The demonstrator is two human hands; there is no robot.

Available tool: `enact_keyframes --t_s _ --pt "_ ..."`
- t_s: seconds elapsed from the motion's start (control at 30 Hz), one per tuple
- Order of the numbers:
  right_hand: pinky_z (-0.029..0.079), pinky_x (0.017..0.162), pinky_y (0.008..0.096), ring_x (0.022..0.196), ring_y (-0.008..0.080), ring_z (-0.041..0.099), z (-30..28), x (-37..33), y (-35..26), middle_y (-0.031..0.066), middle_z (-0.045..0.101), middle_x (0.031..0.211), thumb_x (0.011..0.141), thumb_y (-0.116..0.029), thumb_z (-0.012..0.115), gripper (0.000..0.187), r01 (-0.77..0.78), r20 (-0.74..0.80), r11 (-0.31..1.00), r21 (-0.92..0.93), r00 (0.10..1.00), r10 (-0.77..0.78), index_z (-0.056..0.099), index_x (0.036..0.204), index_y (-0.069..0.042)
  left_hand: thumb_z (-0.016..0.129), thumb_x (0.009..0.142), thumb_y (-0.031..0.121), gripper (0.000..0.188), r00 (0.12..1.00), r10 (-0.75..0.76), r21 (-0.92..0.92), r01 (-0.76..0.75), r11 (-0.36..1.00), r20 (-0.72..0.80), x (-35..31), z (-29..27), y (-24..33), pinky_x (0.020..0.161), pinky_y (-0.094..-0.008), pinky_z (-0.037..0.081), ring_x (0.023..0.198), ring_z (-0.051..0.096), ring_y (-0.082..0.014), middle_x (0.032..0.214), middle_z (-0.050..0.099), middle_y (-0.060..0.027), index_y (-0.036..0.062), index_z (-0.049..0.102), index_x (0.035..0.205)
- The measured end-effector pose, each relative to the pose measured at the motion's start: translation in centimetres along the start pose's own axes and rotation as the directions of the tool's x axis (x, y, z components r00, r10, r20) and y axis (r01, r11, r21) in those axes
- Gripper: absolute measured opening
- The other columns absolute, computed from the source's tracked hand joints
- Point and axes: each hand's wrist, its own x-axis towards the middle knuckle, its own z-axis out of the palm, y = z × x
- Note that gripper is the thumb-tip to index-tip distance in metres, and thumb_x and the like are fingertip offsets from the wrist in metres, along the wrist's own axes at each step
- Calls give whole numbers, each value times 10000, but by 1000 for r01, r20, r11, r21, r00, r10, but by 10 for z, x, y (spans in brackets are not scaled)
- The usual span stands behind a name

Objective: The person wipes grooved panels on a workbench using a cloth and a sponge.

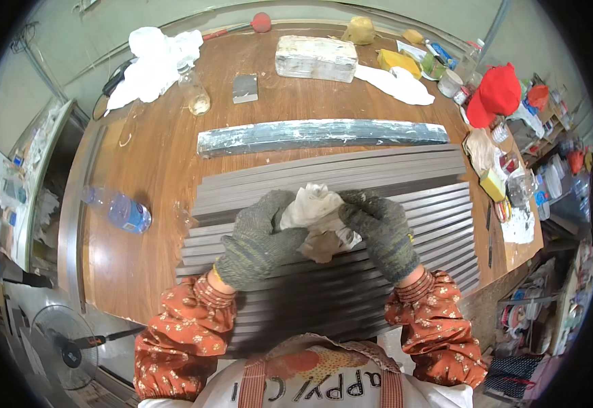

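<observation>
Between my two gloved hands is a crumpled, stained white cloth (314,208), with a grey-brown soiled part hanging at its lower side. My left hand (259,238), in a dark grey-green knit glove, grips the cloth's left side. On the other side my right hand (381,231), gloved alike, pinches its upper right edge. Both are held over a wide row of long grey strips (432,224) laid side by side on the wooden table. Beyond them lies a long, narrow block (320,134) smeared with white and dark blue-grey.
A plastic bottle (121,209) lies at the left. Toward the back are a white-smeared block (317,58), a glass bottle (193,92), a grey square plate (245,88) and white cloth (157,61). A red cap (494,95) sits right; a fan (65,347) stands lower left.
</observation>
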Motion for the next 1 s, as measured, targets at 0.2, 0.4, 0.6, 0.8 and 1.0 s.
enact_keyframes --t_s 0.2,0.4,0.6,0.8,1.0 --pt "513 832 277 957 126 620 7 10 11 74 688 1085 942 -109 600 264 100 -17 988 121 995 -99 661 1165 18 738 821 160 375 804 -395 -387 570 725 445 6 -26 14 567 -234 518 713 624 -91 889 652 -59 3 615 1138" --pt "484 890 285 1018 134 546 6 10 58 77 519 1291 951 -134 614 599 132 14 909 395 989 -149 333 1469 -30 633 881 99 345 922 -286 -882 348 317 261 -3 -22 -18 627 -281 555 807 658 -173 1012 656 -91 -15 576 1202" --pt "492 910 344 1066 231 562 30 5 44 134 561 1252 928 -285 630 534 -188 425 976 105 896 127 452 1373 -52 604 940 201 372 819 -258 -765 573 295 513 -32 -25 -9 655 -307 549 931 657 -219 1128 636 -131 -2 573 1249" --pt "532 691 334 812 236 658 -7 13 81 82 673 1018 867 -230 648 351 -151 235 987 59 963 133 603 1161 -44 647 916 92 223 931 -239 -172 197 965 -275 -53 -78 -11 753 -288 505 802 588 -138 926 630 -24 26 635 1129" --pt "477 484 353 543 222 546 6 18 76 124 613 733 903 -320 645 338 -262 344 536 802 937 -57 594 944 12 870 709 105 945 327 3 106 300 948 -945 -104 -199 -136 1014 -392 425 1173 498 -262 1337 477 -160 37 317 1472"
